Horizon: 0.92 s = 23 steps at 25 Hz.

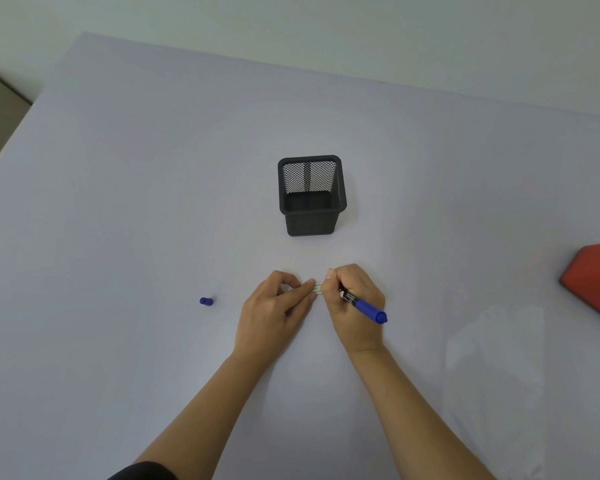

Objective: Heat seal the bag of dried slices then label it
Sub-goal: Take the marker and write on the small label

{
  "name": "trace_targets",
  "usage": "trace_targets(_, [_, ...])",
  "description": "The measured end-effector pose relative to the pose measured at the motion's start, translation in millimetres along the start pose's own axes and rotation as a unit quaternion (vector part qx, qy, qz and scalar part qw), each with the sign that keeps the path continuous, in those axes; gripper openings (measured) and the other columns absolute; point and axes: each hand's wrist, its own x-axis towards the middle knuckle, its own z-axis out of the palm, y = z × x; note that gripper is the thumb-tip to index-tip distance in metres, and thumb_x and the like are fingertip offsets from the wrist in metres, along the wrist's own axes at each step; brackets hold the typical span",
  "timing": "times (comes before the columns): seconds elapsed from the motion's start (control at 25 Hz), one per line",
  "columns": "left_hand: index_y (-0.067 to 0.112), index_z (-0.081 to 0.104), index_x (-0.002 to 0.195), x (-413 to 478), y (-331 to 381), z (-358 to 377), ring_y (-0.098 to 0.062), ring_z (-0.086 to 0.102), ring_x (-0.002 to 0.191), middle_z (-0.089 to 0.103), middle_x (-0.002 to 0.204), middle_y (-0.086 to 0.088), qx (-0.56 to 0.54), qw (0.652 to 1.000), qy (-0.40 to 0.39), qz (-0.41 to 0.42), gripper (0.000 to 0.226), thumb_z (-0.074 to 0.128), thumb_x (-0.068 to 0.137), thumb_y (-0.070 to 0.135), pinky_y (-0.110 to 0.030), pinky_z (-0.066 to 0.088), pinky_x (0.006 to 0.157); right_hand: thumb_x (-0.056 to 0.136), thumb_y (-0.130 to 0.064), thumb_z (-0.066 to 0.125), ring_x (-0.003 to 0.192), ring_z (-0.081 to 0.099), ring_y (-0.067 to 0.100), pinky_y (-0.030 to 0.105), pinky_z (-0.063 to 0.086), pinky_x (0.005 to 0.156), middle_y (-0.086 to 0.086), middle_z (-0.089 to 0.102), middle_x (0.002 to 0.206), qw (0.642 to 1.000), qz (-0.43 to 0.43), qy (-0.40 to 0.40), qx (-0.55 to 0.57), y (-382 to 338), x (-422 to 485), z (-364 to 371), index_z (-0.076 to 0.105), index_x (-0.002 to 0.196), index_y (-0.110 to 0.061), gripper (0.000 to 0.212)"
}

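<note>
- While pinching the left end of the small label (pixel 318 287) flat to the table (pixel 153 202) with curled left fingertips (pixel 309 283), writing on it with the right hand (pixel 355 308), which is wrapped tight round the blue marker (pixel 364 306), its tip hidden behind the knuckles.
- Could go wrong right here: easing the left hand (pixel 274 306) off mid-stroke, letting the label skid or curl, ending up with crooked lettering.
- Could smear as well, by dragging the heel of the writing hand or a left fingertip over wet ink.
- Might run out of room; only a sliver of label showing between the two hands, so no telling how much space remains.
- Out to the left, well apart from the hands: blue cap (pixel 206 301), on its side and free to roll; worth refitting before the tip dries.
- Straight ahead beyond the hands, standing upright: black mesh pen holder (pixel 310 195), not blocking anything.
- Off at the right edge, partly out of frame: red sealer (pixel 594 278), by the look of it.
- Down at lower right, barely readable against the table: clear bag (pixel 496 368), lying flat, well apart from both hands; cannot tell the slices or the seal.
- No object lying between label and bag; likeliest snag is lifting a sticky label while gripping the marker.
</note>
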Motion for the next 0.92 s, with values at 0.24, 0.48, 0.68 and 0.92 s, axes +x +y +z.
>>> trace_targets(0.24, [0.022, 0.076, 0.098, 0.2, 0.0, 0.7, -0.01, 0.051, 0.058, 0.063, 0.087, -0.001, 0.002, 1.0, -0.003, -0.002, 0.025, 0.057, 0.088, 0.034, -0.016, 0.036, 0.058, 0.089, -0.015, 0.048, 0.056, 0.039, 0.019, 0.019, 0.038, 0.05, 0.009, 0.048, 0.055, 1.0, -0.016, -0.007, -0.006, 1.2, -0.6, 0.2, 0.046, 0.059, 0.0, 0.034])
trace_targets(0.48, [0.022, 0.076, 0.097, 0.2, -0.1, 1.0, -0.01, 0.049, 0.058, 0.063, 0.087, -0.001, 0.003, 1.0, -0.002, -0.004, 0.024, 0.058, 0.087, 0.033, -0.016, 0.035, 0.057, 0.089, -0.016, 0.048, 0.056, 0.039, 0.02, 0.023, 0.039, 0.048, 0.007, 0.047, 0.055, 1.0, -0.013, 0.002, -0.02, 0.5, -0.3, 0.1, 0.045, 0.058, -0.001, 0.035])
trace_targets(0.68, [0.021, 0.076, 0.096, 0.0, -0.3, 1.0, -0.009, 0.048, 0.057, 0.063, 0.086, -0.001, 0.0, 1.0, 0.005, -0.003, 0.024, 0.057, 0.087, 0.034, -0.016, 0.035, 0.057, 0.09, -0.017, 0.048, 0.057, 0.039, 0.02, 0.025, 0.039, 0.048, 0.006, 0.046, 0.056, 1.0, -0.008, 0.004, -0.016, -0.7, 0.2, 0.1, 0.045, 0.059, 0.0, 0.035])
trace_targets(0.92, [0.02, 0.076, 0.097, -0.3, -0.4, 1.9, -0.01, 0.049, 0.058, 0.063, 0.087, 0.0, -0.002, 1.0, 0.001, 0.0, 0.025, 0.058, 0.087, 0.034, -0.016, 0.038, 0.057, 0.089, -0.016, 0.048, 0.057, 0.039, 0.02, 0.025, 0.04, 0.048, 0.008, 0.047, 0.056, 1.0, -0.01, 0.007, -0.016, 0.3, -0.7, -0.4, 0.046, 0.059, 0.0, 0.034])
